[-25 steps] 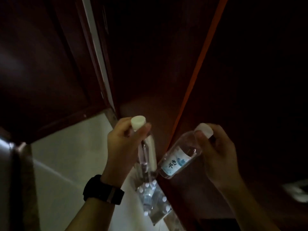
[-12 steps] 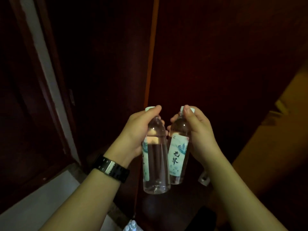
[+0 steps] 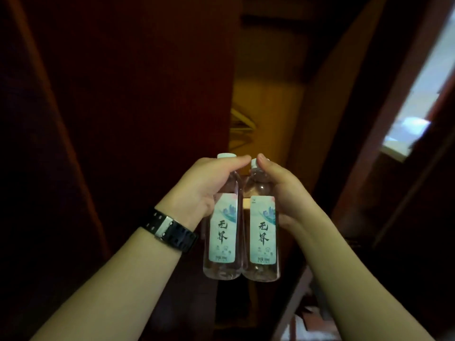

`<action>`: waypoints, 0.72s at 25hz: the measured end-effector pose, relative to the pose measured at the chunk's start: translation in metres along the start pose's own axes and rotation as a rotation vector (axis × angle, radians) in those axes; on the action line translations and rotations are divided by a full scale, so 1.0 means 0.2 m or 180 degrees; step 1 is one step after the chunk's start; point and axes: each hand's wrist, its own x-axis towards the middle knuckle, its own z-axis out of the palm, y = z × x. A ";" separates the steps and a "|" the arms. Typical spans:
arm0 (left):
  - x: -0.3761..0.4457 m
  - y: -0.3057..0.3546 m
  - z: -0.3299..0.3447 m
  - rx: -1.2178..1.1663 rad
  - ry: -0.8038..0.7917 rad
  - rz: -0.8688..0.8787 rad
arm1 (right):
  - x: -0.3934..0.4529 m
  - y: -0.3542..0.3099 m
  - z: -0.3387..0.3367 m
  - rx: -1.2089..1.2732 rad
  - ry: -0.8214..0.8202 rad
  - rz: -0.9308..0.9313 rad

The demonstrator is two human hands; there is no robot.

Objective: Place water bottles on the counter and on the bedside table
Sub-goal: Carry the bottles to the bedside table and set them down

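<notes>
— Bottles first: where are they, and which way do they run?

— Left bottle (image 3: 222, 232) hangs from my left hand (image 3: 204, 190), right bottle (image 3: 262, 236) from my right hand (image 3: 280, 193). Both stand upright, long axis straight up and down, caps on top and bases below my wrists, labels facing me. They sit just beside each other, walls close to touching. Neither rests on anything; both are in the air in front of my chest.

— How are you holding them?

— Each hand is clenched around the neck and shoulder of its own bottle, fingertips up by the white cap, thumb wrapped behind. My watch (image 3: 170, 231) is on the left wrist.

— And the table?

— I can't see it. Ahead is a dark red-brown wooden panel (image 3: 138, 94), with a dim yellow-lit recess (image 3: 268, 104) beyond it where a few hangers (image 3: 241, 126) show. A pale bright strip (image 3: 408, 124) lies off to my right. So I judge the next move is carrying, not setting down. Both hands are equally far forward, so neither is nearer.

— What are the bottles like?

— Clear thin plastic, smooth, round, tapering to a narrow neck, full of water. A glossy pale green label wraps each body. I'd guess they dent a little under a hard squeeze and could slip if wet, so gripping at the shoulder suits them.
</notes>
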 end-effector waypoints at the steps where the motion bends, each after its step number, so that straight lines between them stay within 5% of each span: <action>1: 0.01 -0.02 0.13 0.0134 -0.0163 0.0020 | -0.06 -0.04 -0.11 0.0055 0.0198 -0.0004; 10: -0.12 -0.27 1.63 0.0672 -0.1980 -0.0093 | -0.95 -0.47 -1.36 0.0383 0.1801 -0.0498; 18: -0.33 -0.67 2.81 0.0402 -0.3138 -0.1098 | -1.89 -0.71 -2.23 0.0712 0.2984 -0.0942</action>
